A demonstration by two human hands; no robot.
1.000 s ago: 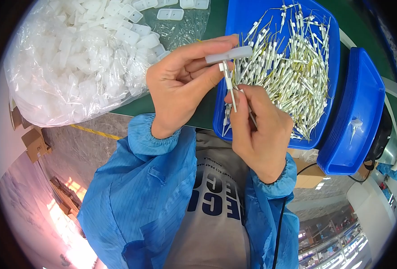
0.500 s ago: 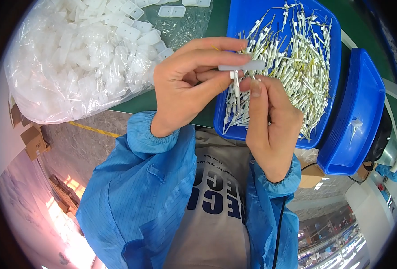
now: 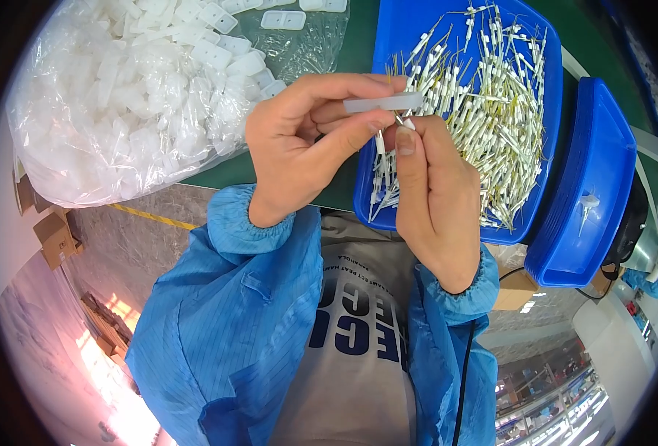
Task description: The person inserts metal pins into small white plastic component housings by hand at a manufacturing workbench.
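Note:
My left hand (image 3: 292, 152) grips a flat, translucent white plastic piece (image 3: 384, 102), seen nearly edge-on between its fingers and thumb. Thumb and index finger of my right hand (image 3: 439, 197) pinch a small white part (image 3: 406, 123) with a thin metal lead, right under that piece. Whether the lead enters the piece is hidden by the fingers. Below the left thumb hangs another slim white part (image 3: 380, 141). Both hands are held over the near left side of a blue tray (image 3: 410, 22), which holds many slim white parts (image 3: 485, 134) with yellowish leads.
On the left, a clear plastic bag (image 3: 121, 126) is heaped with translucent white pieces; a few lie loose, one (image 3: 283, 20) near the top. Stacked blue trays (image 3: 604, 141) stand at the right, with a small white item (image 3: 587, 204) in the top one. The table (image 3: 360, 30) is green.
Both hands have shifted slightly left. My right fingertips have moved up closer to the plastic piece, and the slim white part below it is now mostly covered by the fingers.

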